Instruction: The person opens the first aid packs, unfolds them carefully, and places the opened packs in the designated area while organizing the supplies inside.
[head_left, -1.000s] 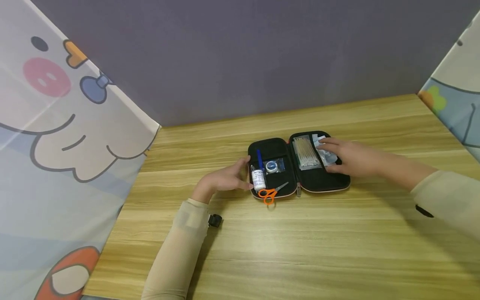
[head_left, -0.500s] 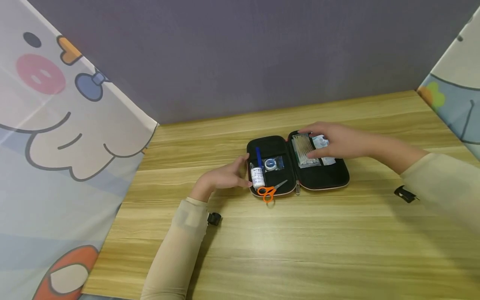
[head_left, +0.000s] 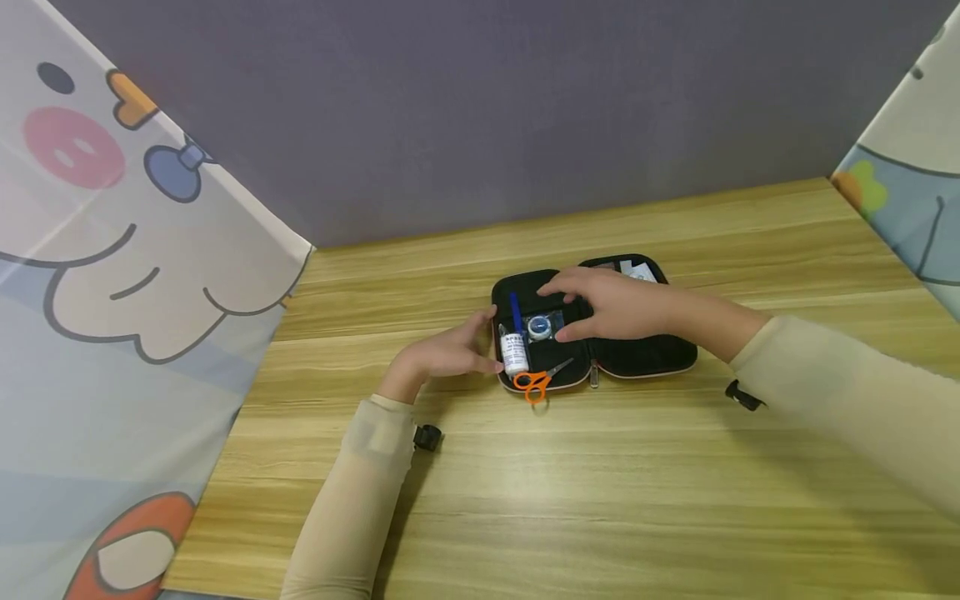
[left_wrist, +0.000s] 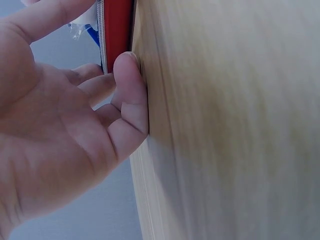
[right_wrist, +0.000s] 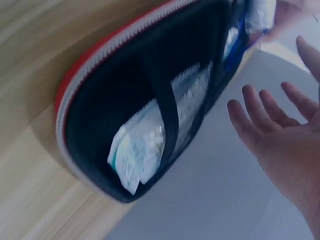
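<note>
An unzipped black case with red sides [head_left: 637, 360] lies spread flat on the table. My left hand [head_left: 448, 352] rests at its left edge, thumb and index finger spread, with the other fingertips against the tabletop. Over the middle of the case hovers my right hand [head_left: 618, 304], fingers apart and holding nothing. The left half contains a white bottle [head_left: 514, 354], a blue stick-like tool [head_left: 516, 312], a round item in clear wrap [head_left: 540, 327] and orange-handled scissors [head_left: 534, 384]. Cotton swabs [right_wrist: 192, 97] and white packets [right_wrist: 134, 157] sit under an elastic strap in the right half.
The wooden table [head_left: 600, 500] meets a grey partition [head_left: 525, 117] behind the case. A cartoon-printed cloth [head_left: 150, 333] hangs along the left side, another at the right. The scissors' handles stick out over the case's front edge.
My right hand has moved left from the white packets, past the cotton swabs, to above the middle of the case. My left hand stays at the left edge.
</note>
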